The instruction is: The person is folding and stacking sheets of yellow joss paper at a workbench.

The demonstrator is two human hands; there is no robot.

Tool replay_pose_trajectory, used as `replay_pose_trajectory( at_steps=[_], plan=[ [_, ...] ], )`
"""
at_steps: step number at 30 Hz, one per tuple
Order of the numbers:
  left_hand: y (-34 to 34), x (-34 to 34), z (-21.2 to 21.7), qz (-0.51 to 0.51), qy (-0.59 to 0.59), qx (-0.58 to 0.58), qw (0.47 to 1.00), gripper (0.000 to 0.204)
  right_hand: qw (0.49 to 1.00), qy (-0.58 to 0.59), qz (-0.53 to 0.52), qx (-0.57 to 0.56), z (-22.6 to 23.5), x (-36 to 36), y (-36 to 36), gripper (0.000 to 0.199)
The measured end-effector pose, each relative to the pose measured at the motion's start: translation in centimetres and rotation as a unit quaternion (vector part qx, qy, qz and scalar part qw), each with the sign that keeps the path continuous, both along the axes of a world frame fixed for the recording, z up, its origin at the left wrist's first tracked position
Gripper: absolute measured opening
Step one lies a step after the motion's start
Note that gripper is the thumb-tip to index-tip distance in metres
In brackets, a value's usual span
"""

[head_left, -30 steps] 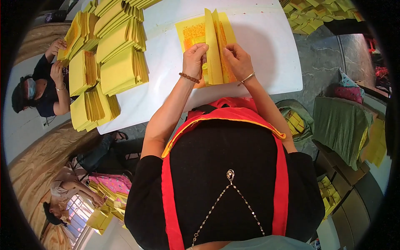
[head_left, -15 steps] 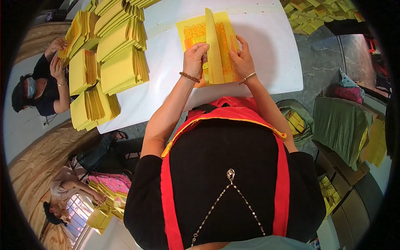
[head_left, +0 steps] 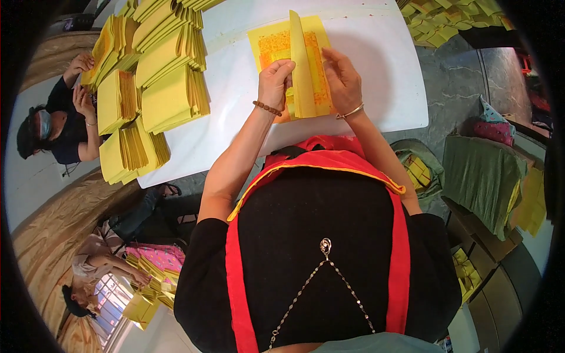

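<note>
A yellow paper sheet with an orange printed middle lies on the white table in front of me. Part of the paper stands up as a narrow yellow fold across it. My left hand pinches this fold near its left side, thumb against the paper. At the sheet's right edge is my right hand, its fingers loosely bent and somewhat apart, with nothing visible in them. Whether its fingertips touch the paper I cannot tell.
Stacks of folded yellow paper cover the left of the white table. Beyond them a co-worker handles paper; another person works at lower left. More yellow bundles lie at far right. A green sack stands right.
My right hand has loosened from the sheet's right edge and turned, its fingers now curving toward the paper. My left hand keeps its pinch on the fold, almost unmoved.
</note>
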State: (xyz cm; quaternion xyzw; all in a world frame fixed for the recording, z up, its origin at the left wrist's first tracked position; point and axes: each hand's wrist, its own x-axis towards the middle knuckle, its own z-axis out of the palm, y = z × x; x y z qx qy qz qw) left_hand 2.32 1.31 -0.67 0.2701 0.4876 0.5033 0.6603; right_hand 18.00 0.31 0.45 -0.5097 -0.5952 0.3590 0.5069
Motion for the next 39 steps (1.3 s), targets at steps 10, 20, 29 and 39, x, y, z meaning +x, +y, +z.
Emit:
replay_pose_trajectory(
  at_steps=[10,20,29,39],
  plan=[
    [0.1,0.2,0.1,0.012,-0.021,-0.001,1.0,0.013,0.991,0.014,0.081,-0.11,-2.1,-2.2,-2.5,0.042],
    [0.1,0.3,-0.1,-0.01,-0.012,0.014,1.0,0.016,0.935,0.276,0.065,-0.212,-1.9,-1.8,-0.4,0.041],
    [0.3,0.4,-0.3,-0.02,-0.005,0.018,1.0,0.018,0.918,0.32,0.061,-0.227,-3.7,-1.3,0.0,0.038],
    [0.2,0.1,-0.4,-0.016,0.0,0.012,1.0,0.017,0.911,0.341,0.02,-0.231,-3.1,-1.1,0.0,0.038]
  ],
)
